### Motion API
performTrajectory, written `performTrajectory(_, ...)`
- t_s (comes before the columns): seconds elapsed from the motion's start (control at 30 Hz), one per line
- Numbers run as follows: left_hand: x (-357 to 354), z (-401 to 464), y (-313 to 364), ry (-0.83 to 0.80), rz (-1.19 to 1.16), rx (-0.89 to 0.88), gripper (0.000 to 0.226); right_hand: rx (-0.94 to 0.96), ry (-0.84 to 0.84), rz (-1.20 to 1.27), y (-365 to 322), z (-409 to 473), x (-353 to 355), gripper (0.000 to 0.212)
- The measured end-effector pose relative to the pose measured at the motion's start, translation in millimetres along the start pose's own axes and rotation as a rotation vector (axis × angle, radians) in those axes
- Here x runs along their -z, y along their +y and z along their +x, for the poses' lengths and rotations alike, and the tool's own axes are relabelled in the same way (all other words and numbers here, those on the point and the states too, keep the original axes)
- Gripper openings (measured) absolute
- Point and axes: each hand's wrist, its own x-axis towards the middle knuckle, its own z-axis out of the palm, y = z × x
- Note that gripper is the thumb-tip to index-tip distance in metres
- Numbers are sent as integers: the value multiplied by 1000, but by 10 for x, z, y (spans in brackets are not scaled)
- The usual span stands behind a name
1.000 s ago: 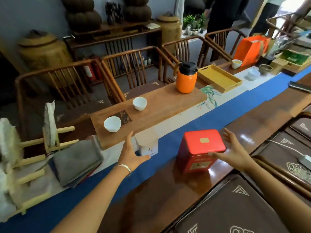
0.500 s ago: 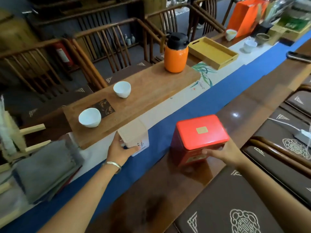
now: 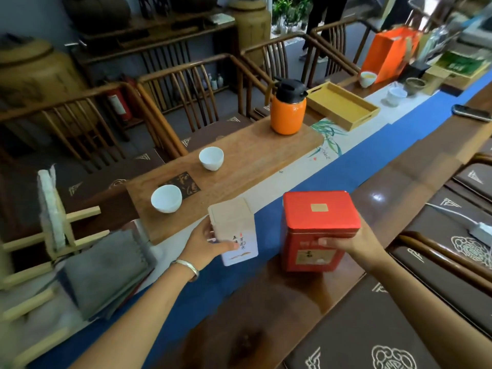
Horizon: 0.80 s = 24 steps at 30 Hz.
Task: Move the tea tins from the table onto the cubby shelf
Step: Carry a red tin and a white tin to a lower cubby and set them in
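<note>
A small white tea tin (image 3: 235, 230) with a beige lid and dark lettering is in the grip of my left hand (image 3: 205, 243), tilted and raised a little over the blue runner. To its right a larger red tea tin (image 3: 316, 227) with a gold label on its lid is held by my right hand (image 3: 354, 242), thumb on the front face and fingers behind its right side. Its base looks just above the glossy brown table (image 3: 415, 169). The cubby shelf is not in view.
A wooden tea board (image 3: 239, 171) beyond the tins carries two white cups (image 3: 166, 198) (image 3: 211, 158) and an orange jug (image 3: 288, 110). A yellow tray (image 3: 343, 105), more cups and an orange bag (image 3: 388, 53) lie far right. Folded grey cloth (image 3: 103, 272) and a wooden rack sit at left. Chairs line both sides.
Both hands have closed on the tins: the left around the white tin, the right around the red one. Both tins have risen slightly and the white one has tilted.
</note>
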Motion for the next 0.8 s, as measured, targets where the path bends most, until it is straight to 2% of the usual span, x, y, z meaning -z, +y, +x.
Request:
performTrajectory(0.17, 304, -224, 513, 53, -12, -21, 57, 51, 72, 134, -586, 42, -56, 78)
performTrajectory(0.3, 665, -526, 1050, 130, 14, -59, 52, 109, -9, 150, -1194, 73, -234, 73)
performTrajectory(0.53, 1312, -1624, 1798, 471, -139, -209, 59, 271, -225, 187, -2200, 23, -1081, 95)
performTrajectory(0.8, 1803, -3735, 1762, 902, -211, -224, 50, 352, -614, 220, -2907, -614, -2382, 100)
